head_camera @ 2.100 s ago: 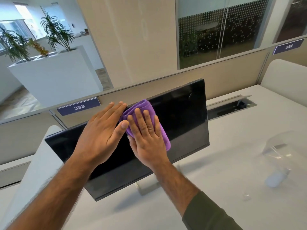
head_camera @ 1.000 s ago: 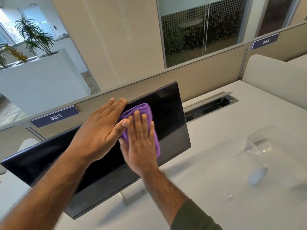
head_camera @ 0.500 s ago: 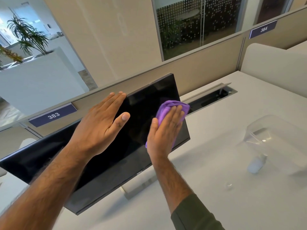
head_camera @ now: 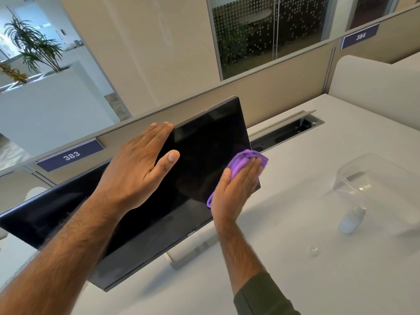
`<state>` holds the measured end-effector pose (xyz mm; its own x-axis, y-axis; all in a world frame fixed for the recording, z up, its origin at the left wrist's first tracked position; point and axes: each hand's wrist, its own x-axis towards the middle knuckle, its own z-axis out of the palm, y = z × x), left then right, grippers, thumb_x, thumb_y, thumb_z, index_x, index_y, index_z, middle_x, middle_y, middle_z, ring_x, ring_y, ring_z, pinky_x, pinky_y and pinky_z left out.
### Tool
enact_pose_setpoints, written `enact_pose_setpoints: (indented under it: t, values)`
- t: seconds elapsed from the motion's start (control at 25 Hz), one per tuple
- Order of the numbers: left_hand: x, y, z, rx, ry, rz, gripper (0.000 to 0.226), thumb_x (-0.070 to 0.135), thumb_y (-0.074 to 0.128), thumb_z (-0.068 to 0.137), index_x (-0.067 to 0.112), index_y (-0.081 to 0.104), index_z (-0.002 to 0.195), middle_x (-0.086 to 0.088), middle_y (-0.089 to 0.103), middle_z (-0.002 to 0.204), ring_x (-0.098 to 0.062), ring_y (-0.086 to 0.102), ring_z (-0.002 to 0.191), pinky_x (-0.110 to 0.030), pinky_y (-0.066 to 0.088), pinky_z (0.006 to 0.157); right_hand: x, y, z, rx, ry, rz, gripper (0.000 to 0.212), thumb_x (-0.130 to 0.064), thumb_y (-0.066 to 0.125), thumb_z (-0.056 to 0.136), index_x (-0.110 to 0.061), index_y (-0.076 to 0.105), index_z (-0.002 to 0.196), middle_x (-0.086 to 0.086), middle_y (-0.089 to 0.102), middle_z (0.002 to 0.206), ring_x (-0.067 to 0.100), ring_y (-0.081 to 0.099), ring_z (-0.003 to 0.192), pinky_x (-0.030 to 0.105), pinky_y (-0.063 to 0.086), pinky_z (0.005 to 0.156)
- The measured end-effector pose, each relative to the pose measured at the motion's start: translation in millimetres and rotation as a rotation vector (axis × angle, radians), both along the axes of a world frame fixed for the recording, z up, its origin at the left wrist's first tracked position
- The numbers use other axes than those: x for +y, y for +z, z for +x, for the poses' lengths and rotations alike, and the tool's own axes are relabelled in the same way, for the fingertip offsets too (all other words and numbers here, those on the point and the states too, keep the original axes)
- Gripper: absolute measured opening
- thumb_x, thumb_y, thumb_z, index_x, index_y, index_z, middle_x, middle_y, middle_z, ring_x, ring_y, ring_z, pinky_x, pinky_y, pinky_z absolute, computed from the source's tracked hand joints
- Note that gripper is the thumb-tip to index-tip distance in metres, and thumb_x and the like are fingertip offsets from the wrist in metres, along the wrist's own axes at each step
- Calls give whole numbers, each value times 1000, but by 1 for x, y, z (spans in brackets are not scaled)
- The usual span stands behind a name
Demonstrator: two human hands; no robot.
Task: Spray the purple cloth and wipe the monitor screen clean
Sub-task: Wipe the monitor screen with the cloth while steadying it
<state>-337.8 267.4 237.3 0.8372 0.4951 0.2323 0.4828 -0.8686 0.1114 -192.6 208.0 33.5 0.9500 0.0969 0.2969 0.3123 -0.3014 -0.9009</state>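
A black monitor (head_camera: 204, 142) stands tilted on the white desk, its screen dark. My left hand (head_camera: 138, 169) lies flat with straight fingers against the upper middle of the screen, fingertips at the top edge. My right hand (head_camera: 236, 189) presses the folded purple cloth (head_camera: 247, 158) flat against the lower right corner of the screen. The cloth pokes out past my fingertips and beyond the monitor's right edge. A clear spray bottle (head_camera: 351, 196) lies on the desk at the right, well away from both hands.
The white desk (head_camera: 295, 269) stretches to the right and front. An open cable slot (head_camera: 286, 133) sits behind the monitor. A beige partition (head_camera: 284, 87) with labels 383 and 384 runs along the back. The monitor stand (head_camera: 193, 251) is below the screen.
My right hand slid the cloth from the screen's upper middle, beside my left hand, to the lower right corner. My left hand stayed flat on the screen.
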Motion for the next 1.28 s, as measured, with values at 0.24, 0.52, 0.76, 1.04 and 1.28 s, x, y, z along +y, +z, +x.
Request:
enact_pose_setpoints:
  t: [0.24,0.52,0.76,1.04,1.28]
  values:
    - [-5,2,0,4,9,6,91,81,-2,88,30,13,162,11,14,170,-6,7,157,-41,14,127,5,-9,-13,163,-60,36,73,-57,13,104,-11,13,161,6,15,169,24,16,156,48,30,122]
    - [-2,0,0,6,9,7,90,80,-2,89,30,12,163,10,13,170,-6,6,157,-43,16,127,5,2,-107,-408,335,-185,74,-48,36,106,-10,4,161,9,7,169,30,9,157,45,12,128]
    - [-4,0,-1,12,-7,6,88,79,-1,90,30,11,163,10,12,170,-6,6,157,-42,14,127,-2,-17,-28,103,5,6,68,-47,23,106,-8,12,161,8,12,170,23,11,157,49,27,124]
    - [-4,0,0,20,2,17,89,80,-1,90,30,9,163,11,10,170,-6,4,156,-37,11,126,4,-8,-67,65,75,10,71,-47,28,106,-7,9,161,7,8,170,21,7,157,43,22,126]
    - [-3,11,-11,70,-1,-22,86,77,-1,89,33,9,162,13,9,170,-3,1,156,-33,7,127,3,-14,-70,-84,117,-28,71,-42,37,106,-10,4,160,9,7,170,25,8,157,47,22,126]
